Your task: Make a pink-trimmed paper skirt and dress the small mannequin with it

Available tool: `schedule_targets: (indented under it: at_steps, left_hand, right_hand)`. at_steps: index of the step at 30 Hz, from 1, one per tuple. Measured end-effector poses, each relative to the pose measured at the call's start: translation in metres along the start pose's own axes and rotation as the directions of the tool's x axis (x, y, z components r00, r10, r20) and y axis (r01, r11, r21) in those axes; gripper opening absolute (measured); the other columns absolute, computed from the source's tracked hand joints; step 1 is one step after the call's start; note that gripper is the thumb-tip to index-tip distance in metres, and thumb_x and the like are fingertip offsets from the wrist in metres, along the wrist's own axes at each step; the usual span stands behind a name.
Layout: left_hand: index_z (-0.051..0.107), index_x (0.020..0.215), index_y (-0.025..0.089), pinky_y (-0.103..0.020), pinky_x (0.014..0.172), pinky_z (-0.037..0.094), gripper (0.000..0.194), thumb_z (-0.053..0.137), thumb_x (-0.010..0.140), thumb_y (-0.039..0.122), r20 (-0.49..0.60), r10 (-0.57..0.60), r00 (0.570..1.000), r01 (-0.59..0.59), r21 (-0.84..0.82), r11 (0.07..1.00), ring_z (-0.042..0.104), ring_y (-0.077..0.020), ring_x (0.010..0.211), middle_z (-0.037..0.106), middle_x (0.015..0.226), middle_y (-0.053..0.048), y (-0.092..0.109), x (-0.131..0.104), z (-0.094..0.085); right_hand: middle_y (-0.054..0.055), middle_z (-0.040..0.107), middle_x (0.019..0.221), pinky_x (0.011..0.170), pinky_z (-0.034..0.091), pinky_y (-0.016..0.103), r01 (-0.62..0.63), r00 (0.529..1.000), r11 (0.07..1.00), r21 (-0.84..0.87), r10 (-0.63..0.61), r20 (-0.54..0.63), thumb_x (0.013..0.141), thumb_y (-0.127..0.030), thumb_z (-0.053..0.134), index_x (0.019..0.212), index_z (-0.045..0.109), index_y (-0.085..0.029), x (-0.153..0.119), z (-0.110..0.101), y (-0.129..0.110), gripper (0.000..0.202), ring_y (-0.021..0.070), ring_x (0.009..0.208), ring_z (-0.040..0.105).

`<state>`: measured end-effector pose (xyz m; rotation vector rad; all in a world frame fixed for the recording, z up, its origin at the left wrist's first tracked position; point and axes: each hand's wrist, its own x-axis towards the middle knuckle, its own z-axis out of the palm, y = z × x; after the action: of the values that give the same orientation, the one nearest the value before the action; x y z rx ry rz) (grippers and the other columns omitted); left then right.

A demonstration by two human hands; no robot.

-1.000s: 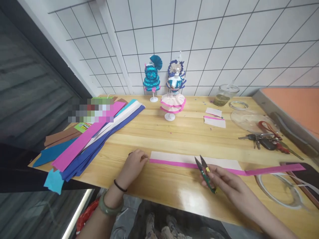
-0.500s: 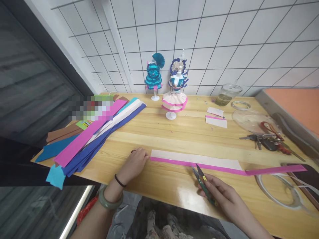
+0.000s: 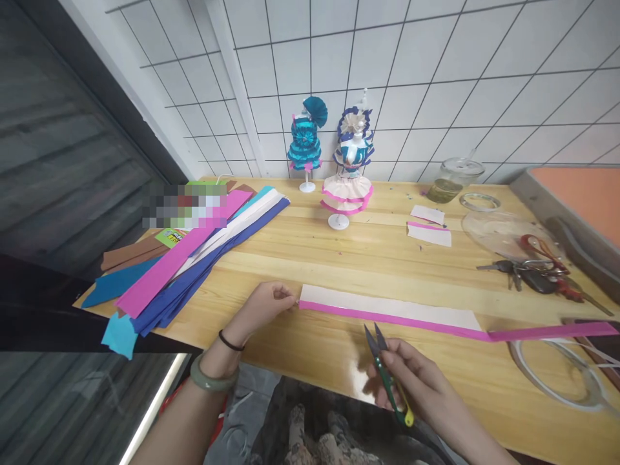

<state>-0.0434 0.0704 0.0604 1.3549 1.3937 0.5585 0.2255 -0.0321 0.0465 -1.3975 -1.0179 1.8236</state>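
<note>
A long white paper strip [image 3: 387, 306] lies on the wooden table, with a pink strip [image 3: 547, 331] along its near edge that runs on past it to the right. At its left end is my left hand [image 3: 266, 307], thumb and fingertips pinched together; whether a bit of strip is between them is too small to tell. My right hand [image 3: 416, 378] holds small green and yellow scissors [image 3: 385, 374] just in front of the strip, blades parted and pointing away from me. The blades do not touch the paper.
Folded coloured papers [image 3: 184, 258] are piled at the left. Two small dress stands, one teal [image 3: 305, 145] and one white and pink [image 3: 347, 194], stand near the wall. Paper scraps [image 3: 429, 234], a lidded cup [image 3: 445, 187], keys [image 3: 537, 278] and a white coil [image 3: 557, 381] lie at the right.
My right hand has drawn the scissors slightly back from the strip and turned them, so the yellow handle shows. The fingers of my left hand have lifted into a pinch. The view has shifted a little.
</note>
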Motion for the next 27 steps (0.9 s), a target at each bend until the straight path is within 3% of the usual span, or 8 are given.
schedule_targets:
  at_steps: [3, 5, 9, 12, 14, 27]
  left_hand:
    - [0.054, 0.067, 0.014, -0.027, 0.062, 0.045, 0.019, 0.066, 0.065, 0.028, 0.012, -0.068, 0.998, 0.069, -0.200, 0.977, 0.060, -0.0129, 0.059, 0.067, 0.065, -0.005, -0.005, 0.001, -0.001]
    - [0.049, 0.071, 0.015, -0.026, 0.060, 0.045, 0.024, 0.069, 0.063, 0.027, -0.001, -0.068, 0.998, 0.066, -0.251, 0.966, 0.060, -0.0125, 0.056, 0.067, 0.062, -0.003, -0.005, 0.000, -0.001]
    - [0.044, 0.082, 0.017, -0.025, 0.057, 0.043, 0.032, 0.069, 0.064, 0.027, 0.012, -0.027, 1.000, 0.029, -0.250, 0.968, 0.058, -0.0113, 0.052, 0.063, 0.057, 0.003, -0.006, 0.000, -0.001]
    - [0.045, 0.085, 0.017, -0.023, 0.056, 0.041, 0.031, 0.067, 0.066, 0.026, 0.025, 0.007, 1.000, -0.002, -0.200, 0.980, 0.055, -0.0097, 0.052, 0.059, 0.057, 0.005, -0.009, 0.001, -0.001]
    - [0.046, 0.088, 0.017, -0.023, 0.056, 0.040, 0.029, 0.065, 0.068, 0.025, 0.040, 0.027, 0.999, -0.020, -0.183, 0.983, 0.054, -0.0090, 0.053, 0.059, 0.060, 0.005, -0.012, 0.002, -0.002]
    - [0.045, 0.093, 0.016, -0.023, 0.057, 0.039, 0.026, 0.057, 0.069, 0.017, 0.133, 0.079, 0.988, -0.056, -0.169, 0.984, 0.050, -0.0080, 0.055, 0.054, 0.064, 0.006, -0.017, 0.007, -0.004]
  right_hand:
    - [-0.001, 0.064, 0.063, 0.034, 0.028, 0.019, -0.043, 0.994, 0.995, 0.087, 0.034, 0.108, 0.080, -0.060, 0.052, 0.082, 0.044, -0.020, 0.010, 0.029, 0.001, 0.041, 0.0078, 0.032, 0.048]
    - [-0.006, 0.056, 0.051, 0.033, 0.020, 0.017, -0.060, 0.990, 0.989, 0.135, 0.042, 0.133, 0.079, -0.059, 0.054, 0.080, 0.043, -0.020, 0.016, 0.048, -0.001, 0.041, 0.0048, 0.028, 0.037]
    - [-0.007, 0.047, 0.056, 0.040, 0.024, 0.017, -0.182, 0.977, 0.929, 0.322, 0.135, 0.165, 0.077, -0.059, 0.057, 0.086, 0.051, -0.018, 0.022, 0.080, -0.008, 0.043, 0.0035, 0.038, 0.035]
    - [-0.006, 0.046, 0.060, 0.042, 0.024, 0.016, -0.357, 0.932, 0.798, 0.486, 0.265, 0.248, 0.078, -0.054, 0.058, 0.095, 0.054, -0.018, 0.025, 0.097, -0.009, 0.040, 0.0032, 0.042, 0.035]
    - [-0.007, 0.044, 0.059, 0.042, 0.022, 0.016, -0.409, 0.912, 0.734, 0.542, 0.315, 0.261, 0.077, -0.049, 0.061, 0.096, 0.055, -0.017, 0.028, 0.106, -0.007, 0.037, 0.0029, 0.041, 0.034]
    - [-0.006, 0.043, 0.061, 0.045, 0.026, 0.018, -0.281, 0.957, 0.628, 0.725, 0.241, 0.163, 0.078, -0.042, 0.063, 0.093, 0.056, -0.014, 0.041, 0.138, -0.004, 0.033, 0.0046, 0.047, 0.037]
